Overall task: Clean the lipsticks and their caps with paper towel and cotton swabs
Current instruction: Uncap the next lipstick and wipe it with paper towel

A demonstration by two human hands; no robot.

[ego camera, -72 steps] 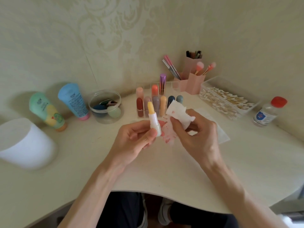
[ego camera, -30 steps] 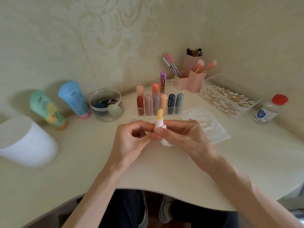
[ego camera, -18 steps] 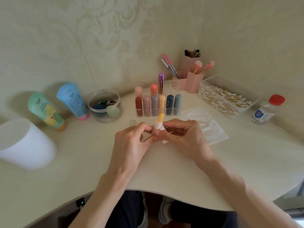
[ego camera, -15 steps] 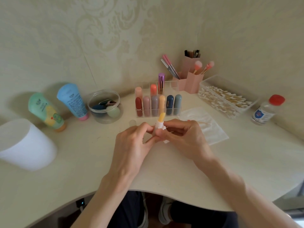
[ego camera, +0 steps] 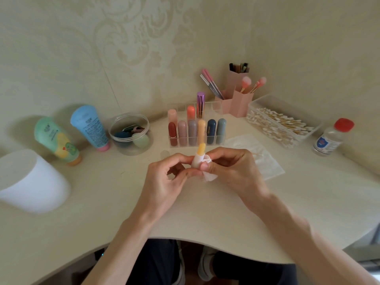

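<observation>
Pinches the yellow lipstick (ego camera: pixel 201 148) upright in left hand (ego camera: pixel 164 182) fingers and squeezes paper towel (ego camera: pixel 210 177) round it with right hand (ego camera: pixel 234 171) fingers, above the worktop (ego camera: pixel 205 214).

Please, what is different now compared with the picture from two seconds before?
The right hand brought the paper towel left onto the lipstick and now pinches it round the white tube; before, it was held apart. The left hand still holds the lipstick. The rack and the cotton swabs did not move.
</observation>
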